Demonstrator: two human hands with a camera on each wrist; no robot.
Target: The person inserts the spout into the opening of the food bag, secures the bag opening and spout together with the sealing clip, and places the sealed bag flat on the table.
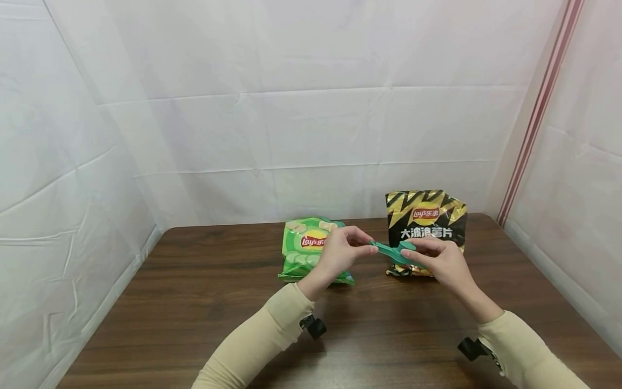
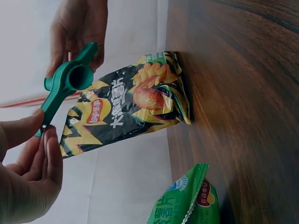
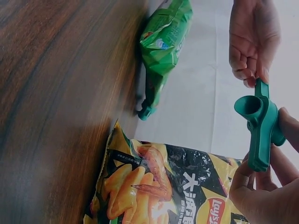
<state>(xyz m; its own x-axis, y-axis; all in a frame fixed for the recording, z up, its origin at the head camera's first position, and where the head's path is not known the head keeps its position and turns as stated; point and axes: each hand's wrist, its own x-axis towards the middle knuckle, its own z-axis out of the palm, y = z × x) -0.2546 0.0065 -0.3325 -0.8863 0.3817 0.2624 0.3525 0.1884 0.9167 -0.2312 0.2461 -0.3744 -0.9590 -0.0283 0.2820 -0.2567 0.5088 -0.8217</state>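
Both hands hold a green bag clip (image 1: pixel 400 253) with a round pour spout, up above the table. My left hand (image 1: pixel 339 251) pinches one end of it between thumb and fingers. Around the spout and the other end, my right hand (image 1: pixel 443 263) grips the clip. In the right wrist view the spout's open funnel shows on the clip (image 3: pixel 261 126), whose two arms lie close together. Behind the hands stands a black and yellow chip bag (image 1: pixel 425 216), upright. A green chip bag (image 1: pixel 301 254) lies left of it, partly hidden by my left hand.
At the far end of the green bag sits another teal clip (image 3: pixel 146 112). The brown wooden table (image 1: pixel 218 313) carries both bags near its back edge. White sheeting (image 1: pixel 311 129) hangs behind the table and along both sides.
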